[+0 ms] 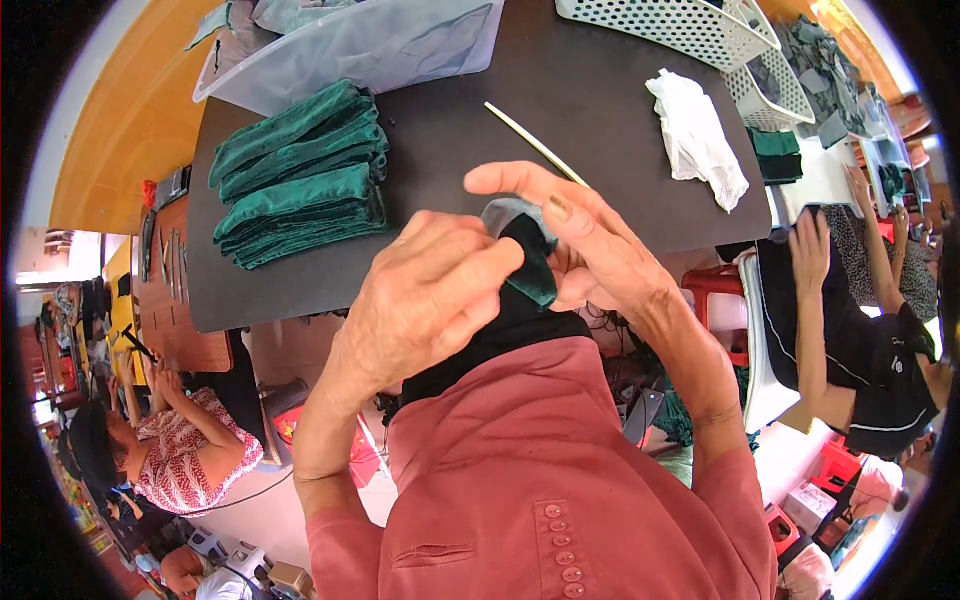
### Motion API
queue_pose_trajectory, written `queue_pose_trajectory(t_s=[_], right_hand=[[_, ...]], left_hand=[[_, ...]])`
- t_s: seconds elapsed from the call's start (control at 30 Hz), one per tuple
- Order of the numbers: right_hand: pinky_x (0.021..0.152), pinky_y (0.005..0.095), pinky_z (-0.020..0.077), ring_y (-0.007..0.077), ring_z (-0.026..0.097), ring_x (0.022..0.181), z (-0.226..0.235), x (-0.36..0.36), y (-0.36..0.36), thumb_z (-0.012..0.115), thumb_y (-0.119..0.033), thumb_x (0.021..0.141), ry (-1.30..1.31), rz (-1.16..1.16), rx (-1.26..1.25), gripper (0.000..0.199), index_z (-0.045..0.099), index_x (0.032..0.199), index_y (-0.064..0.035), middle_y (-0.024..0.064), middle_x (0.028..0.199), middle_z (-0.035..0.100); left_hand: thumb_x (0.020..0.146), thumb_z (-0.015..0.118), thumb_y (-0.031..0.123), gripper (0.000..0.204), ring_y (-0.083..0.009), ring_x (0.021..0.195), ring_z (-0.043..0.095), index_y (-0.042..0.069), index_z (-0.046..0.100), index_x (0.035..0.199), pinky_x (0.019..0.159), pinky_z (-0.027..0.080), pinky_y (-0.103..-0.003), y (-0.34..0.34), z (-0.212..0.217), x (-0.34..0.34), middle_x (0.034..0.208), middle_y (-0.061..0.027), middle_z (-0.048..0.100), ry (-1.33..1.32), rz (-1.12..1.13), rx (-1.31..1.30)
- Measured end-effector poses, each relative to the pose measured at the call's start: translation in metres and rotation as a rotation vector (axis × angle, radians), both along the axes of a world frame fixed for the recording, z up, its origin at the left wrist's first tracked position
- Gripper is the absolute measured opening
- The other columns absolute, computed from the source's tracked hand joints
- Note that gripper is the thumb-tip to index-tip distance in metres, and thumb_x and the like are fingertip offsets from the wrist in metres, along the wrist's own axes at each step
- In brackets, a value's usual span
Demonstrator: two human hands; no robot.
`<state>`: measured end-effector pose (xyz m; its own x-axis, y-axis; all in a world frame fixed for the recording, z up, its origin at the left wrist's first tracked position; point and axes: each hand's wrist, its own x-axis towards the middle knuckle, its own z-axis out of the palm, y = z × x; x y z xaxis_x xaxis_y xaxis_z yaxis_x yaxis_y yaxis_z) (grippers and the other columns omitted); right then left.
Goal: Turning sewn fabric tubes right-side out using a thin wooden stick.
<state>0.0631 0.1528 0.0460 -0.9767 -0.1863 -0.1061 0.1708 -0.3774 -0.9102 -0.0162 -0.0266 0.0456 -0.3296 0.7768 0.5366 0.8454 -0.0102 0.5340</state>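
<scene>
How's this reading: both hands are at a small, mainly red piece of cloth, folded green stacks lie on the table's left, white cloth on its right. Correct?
One slip: the small piece of cloth at the left hand and right hand is mainly dark green, not red, as the head view shows. The rest stands.

A piece of cloth (pixel 528 278) sits between a worker's left grip (pixel 430 290) and right grip (pixel 600 235), near the front edge of the table (pixel 440 150). At left on the table, two piles of folded fabric (pixel 300 215) lie one behind the other, with a bin (pixel 375 62) behind them and loose material (pixel 305 14) inside it. A stick (pixel 525 134) lies behind the hands, near the middle. To its right is a separate cloth (pixel 698 140); a basket (pixel 665 32) stands behind that, at far right. Co-workers are on either side, one left (pixel 205 450), one right (pixel 870 340).
</scene>
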Motion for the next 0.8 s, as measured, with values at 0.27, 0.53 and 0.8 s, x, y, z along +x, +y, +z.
queue_pose_trajectory(t_s=[0.27, 0.53, 0.8], right_hand=[[0.037, 0.0195, 0.0192, 0.0028, 0.026, 0.038, -0.013, -0.008, 0.014, 0.047, -0.046, 0.094, -0.078, 0.261, -0.325, 0.06, 0.033, 0.137, -0.0063, -0.0067, 0.051, 0.028], [0.035, 0.0174, 0.0214, 0.0017, 0.029, 0.037, -0.023, -0.003, 0.022, 0.045, -0.047, 0.094, 0.04, 0.323, -0.432, 0.063, 0.031, 0.135, -0.0009, -0.0058, 0.048, 0.034], [0.036, 0.0176, 0.0218, 0.0024, 0.029, 0.038, -0.025, -0.006, 0.02, 0.041, -0.049, 0.095, -0.022, 0.32, -0.433, 0.06, 0.031, 0.136, -0.0065, -0.0052, 0.048, 0.034]], left_hand=[[0.061, 0.064, -0.004, 0.028, -0.0265, 0.072, 0.055, 0.001, 0.058, 0.087, 0.068, 0.045, -0.034, -0.007, 0.006, -0.007, 0.073, -0.0096, 0.051, 0.013, -0.001, -0.087], [0.058, 0.069, 0.0, 0.042, -0.0263, 0.079, 0.054, 0.002, 0.056, 0.098, 0.071, 0.042, -0.036, 0.002, 0.005, -0.006, 0.082, -0.009, 0.053, 0.161, 0.033, -0.217], [0.052, 0.074, 0.008, 0.052, -0.0254, 0.082, 0.053, 0.0, 0.054, 0.1, 0.071, 0.042, -0.036, -0.003, 0.01, -0.005, 0.082, -0.0081, 0.051, 0.309, 0.019, -0.278]])
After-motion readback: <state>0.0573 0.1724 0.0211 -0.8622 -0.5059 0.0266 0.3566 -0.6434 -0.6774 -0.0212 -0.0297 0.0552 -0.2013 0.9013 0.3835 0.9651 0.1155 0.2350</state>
